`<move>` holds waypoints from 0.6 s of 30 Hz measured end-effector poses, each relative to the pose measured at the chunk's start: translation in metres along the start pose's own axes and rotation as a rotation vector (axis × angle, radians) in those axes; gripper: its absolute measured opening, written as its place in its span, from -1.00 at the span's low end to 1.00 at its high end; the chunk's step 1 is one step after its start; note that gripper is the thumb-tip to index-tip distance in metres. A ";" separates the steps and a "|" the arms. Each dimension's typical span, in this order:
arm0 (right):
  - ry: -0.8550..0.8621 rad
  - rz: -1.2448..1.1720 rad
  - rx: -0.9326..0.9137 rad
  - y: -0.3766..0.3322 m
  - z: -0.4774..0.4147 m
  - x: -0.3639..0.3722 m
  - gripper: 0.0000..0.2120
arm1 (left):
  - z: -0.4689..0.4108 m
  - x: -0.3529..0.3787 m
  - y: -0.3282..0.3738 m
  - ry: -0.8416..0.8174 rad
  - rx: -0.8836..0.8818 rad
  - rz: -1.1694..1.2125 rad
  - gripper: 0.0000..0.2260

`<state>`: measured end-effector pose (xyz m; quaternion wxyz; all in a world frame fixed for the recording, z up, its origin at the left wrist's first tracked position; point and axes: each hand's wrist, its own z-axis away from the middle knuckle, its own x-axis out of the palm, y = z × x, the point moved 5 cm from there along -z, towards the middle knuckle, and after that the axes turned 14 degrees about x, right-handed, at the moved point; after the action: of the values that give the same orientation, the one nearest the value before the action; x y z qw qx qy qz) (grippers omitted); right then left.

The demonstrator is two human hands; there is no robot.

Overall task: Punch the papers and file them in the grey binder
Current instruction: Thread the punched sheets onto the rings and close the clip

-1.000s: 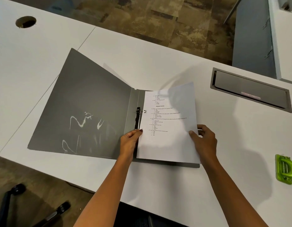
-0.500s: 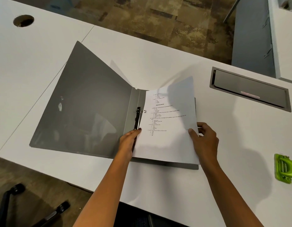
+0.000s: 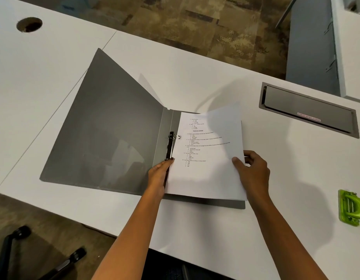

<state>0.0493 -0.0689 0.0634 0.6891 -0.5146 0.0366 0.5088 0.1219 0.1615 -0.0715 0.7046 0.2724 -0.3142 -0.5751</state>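
The grey binder lies open on the white desk, its left cover raised at a slant. A black ring mechanism runs along the spine. White printed papers rest over the binder's right half, their far right corner curled up. My left hand holds the papers' left edge by the lower end of the mechanism. My right hand grips the right edge, thumb on top and fingers beneath. A green hole punch sits at the desk's right edge, apart from both hands.
A grey cable-tray lid is set into the white desk at the back right. A round cable hole is at the far left. A grey cabinet stands beyond the desk. Chair legs show below.
The left cover has tipped further upright and lost its glare. The papers have settled lower toward the rings, both hands keeping their hold on the edges.
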 end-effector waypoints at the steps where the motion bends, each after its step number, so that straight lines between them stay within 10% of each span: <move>1: 0.001 -0.001 0.002 0.000 0.000 0.000 -0.69 | 0.000 -0.001 0.000 0.006 -0.004 -0.002 -0.79; 18: -0.043 -0.039 0.067 0.003 -0.004 -0.001 -0.68 | 0.003 0.000 0.000 -0.039 -0.019 -0.002 -0.74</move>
<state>0.0487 -0.0728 0.0603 0.7163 -0.4811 0.0288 0.5046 0.1199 0.1618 -0.0692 0.7001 0.2547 -0.3222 -0.5841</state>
